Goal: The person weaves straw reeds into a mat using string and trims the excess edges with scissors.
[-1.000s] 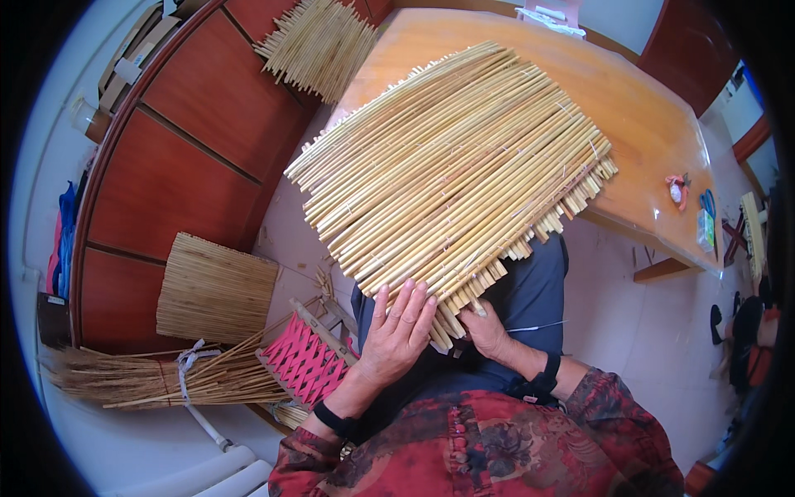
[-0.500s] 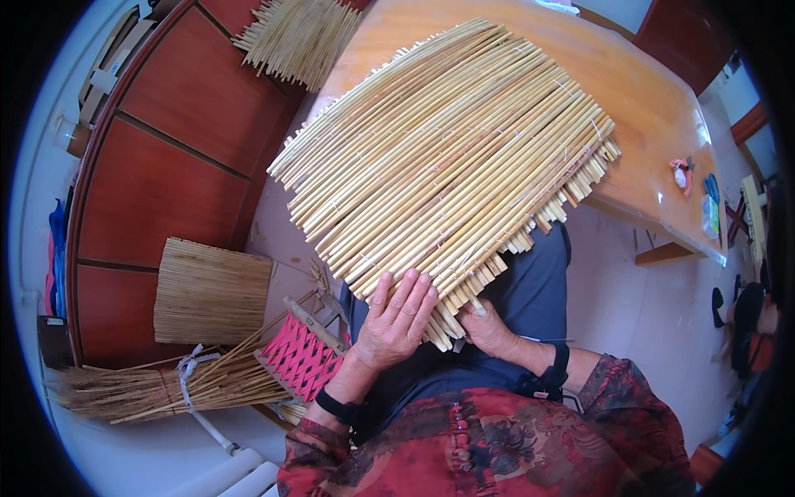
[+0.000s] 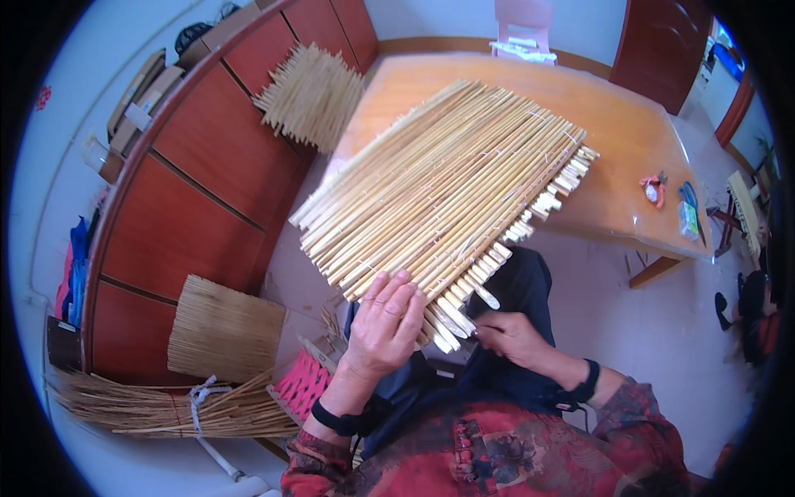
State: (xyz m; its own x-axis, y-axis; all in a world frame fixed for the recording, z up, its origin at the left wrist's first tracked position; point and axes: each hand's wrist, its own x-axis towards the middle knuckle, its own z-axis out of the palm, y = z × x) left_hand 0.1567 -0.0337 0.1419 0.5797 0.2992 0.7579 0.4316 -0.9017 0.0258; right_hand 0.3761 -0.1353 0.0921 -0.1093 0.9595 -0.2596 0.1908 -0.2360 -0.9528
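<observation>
A thick mat of pale plant stalks [image 3: 447,195], laid side by side and stitched across with light thread, slants up from my lap over the table's near edge. Uneven stalk ends from a lower layer stick out along its right side. My left hand [image 3: 385,323] grips the mat's near corner, fingers together on top, thumb hidden. Just right of the protruding ends, my right hand [image 3: 512,338] has its fingers curled closed near the lowest stalks. Whatever those fingers hold is too small to make out.
On the orange table [image 3: 617,108] lie red-handled pliers [image 3: 653,189] and a small clear-green box [image 3: 688,222]. Other stalk mats lean by the red cabinet [image 3: 182,228]. A tied stalk bundle [image 3: 166,406] and a pink-strapped stool [image 3: 302,385] stand at lower left.
My right hand has drawn back slightly right from the stalk ends, where it was touching them. My left hand keeps its hold on the mat's near corner. The view has tilted upward.
</observation>
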